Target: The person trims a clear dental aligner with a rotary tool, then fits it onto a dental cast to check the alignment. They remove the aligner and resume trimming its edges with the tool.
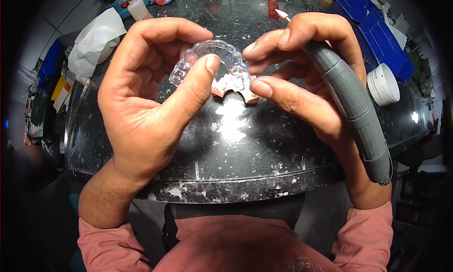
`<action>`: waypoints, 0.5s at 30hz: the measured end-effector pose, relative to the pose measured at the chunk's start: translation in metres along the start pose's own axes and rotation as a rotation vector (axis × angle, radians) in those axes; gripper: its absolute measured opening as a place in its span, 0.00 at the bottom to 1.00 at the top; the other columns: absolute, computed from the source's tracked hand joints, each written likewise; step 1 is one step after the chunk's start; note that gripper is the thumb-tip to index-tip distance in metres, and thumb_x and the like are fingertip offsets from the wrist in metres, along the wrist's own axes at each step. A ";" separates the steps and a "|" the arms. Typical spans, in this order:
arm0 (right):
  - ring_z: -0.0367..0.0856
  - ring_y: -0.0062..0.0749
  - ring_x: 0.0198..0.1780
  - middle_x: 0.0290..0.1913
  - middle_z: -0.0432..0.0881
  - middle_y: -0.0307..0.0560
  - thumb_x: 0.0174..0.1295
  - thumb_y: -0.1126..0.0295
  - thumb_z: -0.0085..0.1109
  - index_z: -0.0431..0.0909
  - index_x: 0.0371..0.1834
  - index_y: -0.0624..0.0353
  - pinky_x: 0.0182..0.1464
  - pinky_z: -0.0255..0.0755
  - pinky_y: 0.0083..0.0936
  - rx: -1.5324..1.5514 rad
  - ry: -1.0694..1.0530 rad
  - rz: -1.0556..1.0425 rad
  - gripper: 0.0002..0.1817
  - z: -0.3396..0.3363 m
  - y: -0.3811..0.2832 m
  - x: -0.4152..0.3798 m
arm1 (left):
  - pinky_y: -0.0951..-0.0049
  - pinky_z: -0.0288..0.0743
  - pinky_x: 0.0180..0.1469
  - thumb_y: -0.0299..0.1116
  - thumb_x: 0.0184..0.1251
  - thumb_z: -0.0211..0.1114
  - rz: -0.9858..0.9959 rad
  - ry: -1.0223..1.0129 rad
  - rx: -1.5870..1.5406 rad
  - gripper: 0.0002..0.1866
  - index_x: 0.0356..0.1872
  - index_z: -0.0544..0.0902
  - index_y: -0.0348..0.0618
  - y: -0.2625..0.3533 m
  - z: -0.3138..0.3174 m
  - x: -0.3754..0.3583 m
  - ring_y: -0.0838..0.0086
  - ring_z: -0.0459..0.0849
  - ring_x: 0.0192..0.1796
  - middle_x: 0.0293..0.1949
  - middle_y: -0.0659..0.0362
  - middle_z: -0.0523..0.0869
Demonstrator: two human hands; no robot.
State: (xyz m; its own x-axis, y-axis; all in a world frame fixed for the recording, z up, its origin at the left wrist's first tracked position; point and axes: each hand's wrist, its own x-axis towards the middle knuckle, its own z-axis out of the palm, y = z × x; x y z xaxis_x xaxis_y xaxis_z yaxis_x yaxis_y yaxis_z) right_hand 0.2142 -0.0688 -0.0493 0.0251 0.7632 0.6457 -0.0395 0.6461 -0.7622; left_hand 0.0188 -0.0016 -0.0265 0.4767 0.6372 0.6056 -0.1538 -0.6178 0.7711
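Note:
A clear, arch-shaped plastic dental tray (pixel 214 48) is pinched between the thumb and fingers of my left hand (pixel 151 83). My right hand (pixel 302 78) has its thumb and fingertips at the tray's right edge, and a grey rotary handpiece (pixel 356 107) lies across it, its pale conical tip (pixel 282 14) pointing up and away from the tray. Behind and below the tray, a pinkish-white plaster piece (pixel 233 87) shows between the hands, near my right thumb. Whether it touches the tray I cannot tell.
The dark speckled worktop (pixel 245 154) curves toward me. A white tub (pixel 383 84) stands at the right, by blue bins (pixel 384 41). At the upper left are a crumpled white cloth (pixel 96 43) and a bottle (pixel 137 7). A red object (pixel 273 9) lies at the back.

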 end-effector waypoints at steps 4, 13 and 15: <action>0.83 0.33 0.47 0.46 0.80 0.56 0.53 0.86 0.66 0.64 0.51 0.55 0.48 0.81 0.28 0.003 0.045 0.058 0.27 0.005 -0.009 0.000 | 0.80 0.72 0.52 0.22 0.63 0.66 -0.004 0.006 0.003 0.14 0.49 0.77 0.35 0.000 -0.002 0.000 0.81 0.79 0.47 0.44 0.59 0.81; 0.83 0.32 0.46 0.46 0.80 0.56 0.52 0.86 0.68 0.64 0.52 0.56 0.46 0.82 0.26 -0.235 -0.036 0.156 0.28 0.003 -0.019 0.004 | 0.82 0.73 0.49 0.20 0.61 0.67 -0.007 -0.014 0.015 0.17 0.50 0.75 0.36 -0.001 -0.002 0.000 0.81 0.79 0.45 0.44 0.60 0.80; 0.83 0.32 0.46 0.46 0.80 0.56 0.52 0.87 0.68 0.64 0.52 0.56 0.45 0.82 0.24 -0.071 -0.025 -0.029 0.28 -0.002 0.000 0.001 | 0.82 0.73 0.49 0.18 0.59 0.68 0.006 -0.038 0.038 0.19 0.50 0.74 0.36 -0.001 -0.002 -0.001 0.81 0.80 0.45 0.44 0.60 0.80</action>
State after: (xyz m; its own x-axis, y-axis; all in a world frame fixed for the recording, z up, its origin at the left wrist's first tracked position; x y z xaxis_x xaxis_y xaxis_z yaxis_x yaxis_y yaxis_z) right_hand 0.2160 -0.0685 -0.0487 0.0007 0.7444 0.6677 0.0319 0.6674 -0.7440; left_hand 0.0169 -0.0004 -0.0276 0.5086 0.6156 0.6019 -0.1244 -0.6392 0.7589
